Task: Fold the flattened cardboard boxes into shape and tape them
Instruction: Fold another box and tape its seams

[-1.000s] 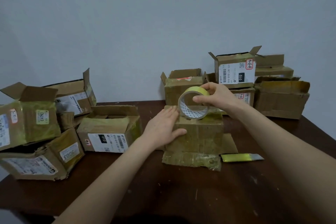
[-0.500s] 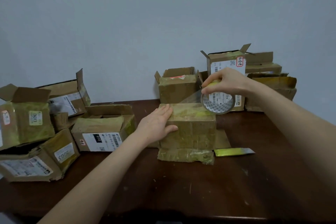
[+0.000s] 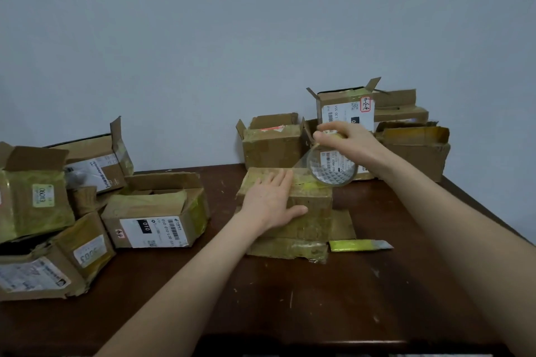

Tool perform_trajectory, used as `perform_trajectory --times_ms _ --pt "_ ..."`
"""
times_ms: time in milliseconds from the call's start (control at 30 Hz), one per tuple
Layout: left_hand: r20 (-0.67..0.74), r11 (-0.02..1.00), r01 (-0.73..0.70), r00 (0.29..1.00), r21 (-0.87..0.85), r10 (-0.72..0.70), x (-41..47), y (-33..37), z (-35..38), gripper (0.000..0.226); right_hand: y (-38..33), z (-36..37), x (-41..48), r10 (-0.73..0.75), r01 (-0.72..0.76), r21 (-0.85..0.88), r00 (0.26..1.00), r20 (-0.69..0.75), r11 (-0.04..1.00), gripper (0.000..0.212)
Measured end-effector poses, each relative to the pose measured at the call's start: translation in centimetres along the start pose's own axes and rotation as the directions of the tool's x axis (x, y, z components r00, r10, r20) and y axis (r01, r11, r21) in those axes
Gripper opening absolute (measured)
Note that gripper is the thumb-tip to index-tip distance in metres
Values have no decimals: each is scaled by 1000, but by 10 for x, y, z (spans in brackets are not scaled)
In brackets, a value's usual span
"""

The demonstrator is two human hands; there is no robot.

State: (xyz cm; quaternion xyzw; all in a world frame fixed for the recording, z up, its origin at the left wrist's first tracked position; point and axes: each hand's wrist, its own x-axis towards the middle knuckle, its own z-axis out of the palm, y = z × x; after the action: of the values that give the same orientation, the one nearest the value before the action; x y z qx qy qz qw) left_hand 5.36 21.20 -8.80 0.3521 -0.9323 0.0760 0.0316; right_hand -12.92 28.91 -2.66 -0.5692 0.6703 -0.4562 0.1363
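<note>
Box [image 3: 310,206] mid-table [image 3: 290,298], left hand [image 3: 272,203] on it, tape roll [image 3: 332,169] above its right rear corner.

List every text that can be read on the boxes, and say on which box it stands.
"0013": green label on the far-left box.
"5003", upside down: white label on the lower-left box.
"010" and "010 010-L30 551": shipping label on the middle-left box.
"L30 551": large label on the raised back box.
Red sticker handwriting and all other print: too blurred.

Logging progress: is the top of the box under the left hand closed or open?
Closed: the box top lies flat under the left hand; tape stretches to the roll in the right hand.
</note>
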Motion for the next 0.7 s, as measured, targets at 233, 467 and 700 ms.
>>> perform_trajectory --times_ms 233,467,700 --pt "-11 999 -40 999 16 40 1 -4 5 77 13 -12 -14 277 -250 310 960 -44 917 47" --pt "1 997 -75 997 -24 75 0 -9 4 70 23 -35 -19 335 -337 93 942 37 937 38" --pt "-34 996 -85 996 -26 84 -3 -12 4 76 47 -37 -29 370 -362 -89 923 103 928 47"
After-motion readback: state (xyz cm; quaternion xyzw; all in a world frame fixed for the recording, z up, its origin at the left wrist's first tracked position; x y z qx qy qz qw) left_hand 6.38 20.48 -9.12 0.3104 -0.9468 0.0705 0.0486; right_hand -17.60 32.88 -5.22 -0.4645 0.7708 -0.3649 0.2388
